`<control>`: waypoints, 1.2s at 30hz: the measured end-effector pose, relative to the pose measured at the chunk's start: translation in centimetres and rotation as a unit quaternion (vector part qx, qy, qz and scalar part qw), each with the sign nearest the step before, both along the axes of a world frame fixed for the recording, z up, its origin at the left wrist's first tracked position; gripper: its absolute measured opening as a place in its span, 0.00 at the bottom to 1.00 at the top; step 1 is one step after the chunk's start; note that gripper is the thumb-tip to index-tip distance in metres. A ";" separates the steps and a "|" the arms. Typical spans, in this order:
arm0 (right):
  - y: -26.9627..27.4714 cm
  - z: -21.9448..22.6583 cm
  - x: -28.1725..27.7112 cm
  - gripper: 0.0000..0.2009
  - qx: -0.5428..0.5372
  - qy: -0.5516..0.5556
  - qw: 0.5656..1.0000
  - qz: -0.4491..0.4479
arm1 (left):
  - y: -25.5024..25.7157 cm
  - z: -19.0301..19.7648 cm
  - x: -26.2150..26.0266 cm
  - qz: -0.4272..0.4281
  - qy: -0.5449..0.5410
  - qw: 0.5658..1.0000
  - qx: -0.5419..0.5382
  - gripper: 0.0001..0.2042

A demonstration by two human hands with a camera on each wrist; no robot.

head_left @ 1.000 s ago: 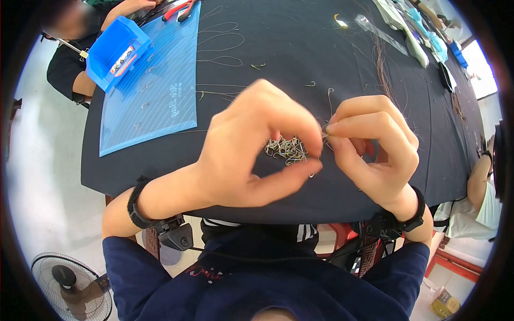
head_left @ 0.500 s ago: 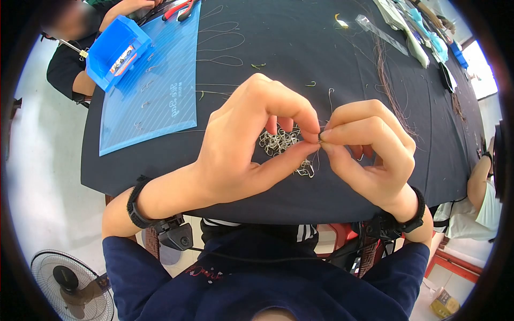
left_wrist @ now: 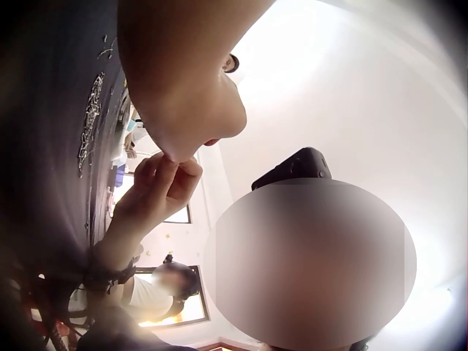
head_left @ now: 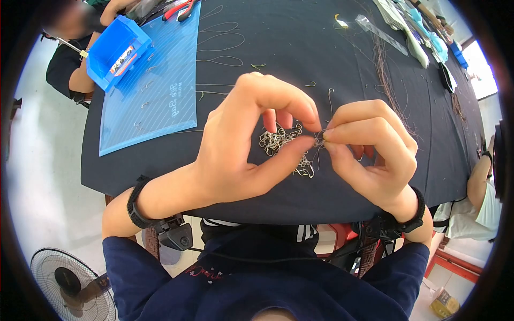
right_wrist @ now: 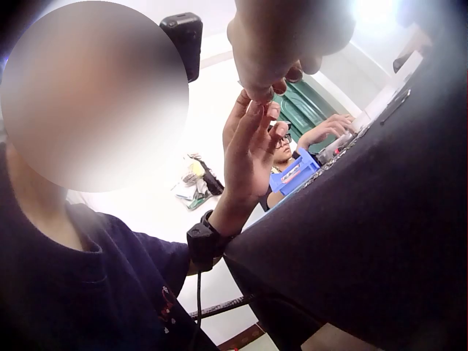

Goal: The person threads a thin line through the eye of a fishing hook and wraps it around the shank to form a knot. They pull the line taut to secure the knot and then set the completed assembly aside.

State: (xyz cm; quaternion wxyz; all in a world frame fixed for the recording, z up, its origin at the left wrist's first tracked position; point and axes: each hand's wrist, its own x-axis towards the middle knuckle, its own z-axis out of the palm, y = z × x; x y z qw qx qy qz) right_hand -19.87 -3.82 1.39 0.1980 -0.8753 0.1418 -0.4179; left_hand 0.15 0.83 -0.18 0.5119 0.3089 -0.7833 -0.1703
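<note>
Fine fishing line point(head_left: 318, 152) hangs in small loops from the fingertips of my right hand point(head_left: 377, 147), which pinches it between thumb and forefinger. Whether a hook is also in that pinch I cannot tell. My left hand point(head_left: 230, 142) is close beside it, thumb and forefinger bowed with their tips apart at the line. Under and behind the left fingers lies a pile of metal fish hooks point(head_left: 272, 141) on the dark cloth. In the right wrist view, the left hand's fingertips point(right_wrist: 254, 108) meet the right hand's from below.
At the left, a blue bin point(head_left: 115, 48) sits on a translucent blue file bag point(head_left: 179, 107) with hooks on it. Red-handled pliers point(head_left: 179, 9) lie beyond. Looped lines point(head_left: 225, 59) extend from the bag. A brown thread bundle point(head_left: 383, 80) lies right. Another person's arm point(head_left: 80, 77) is at the far left.
My left hand came in to the right hand's fingertips, its thumb and forefinger closing there, then parting slightly. The right hand stays nearly in place. The other person's arm at far left shifted.
</note>
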 end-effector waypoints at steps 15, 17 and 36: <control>-0.9 0.1 -0.2 0.10 0.007 -0.005 1.000 0.001 | -1.1 0.2 -0.2 -0.006 -0.022 1.000 0.003 0.23; -1.5 0.3 -0.5 0.10 0.012 -0.006 1.000 0.000 | -1.7 0.5 -0.5 -0.001 -0.023 1.000 0.003 0.23; -1.5 0.9 -0.3 0.06 0.053 0.022 0.998 0.036 | -1.9 0.9 0.0 -0.038 0.010 0.999 -0.038 0.23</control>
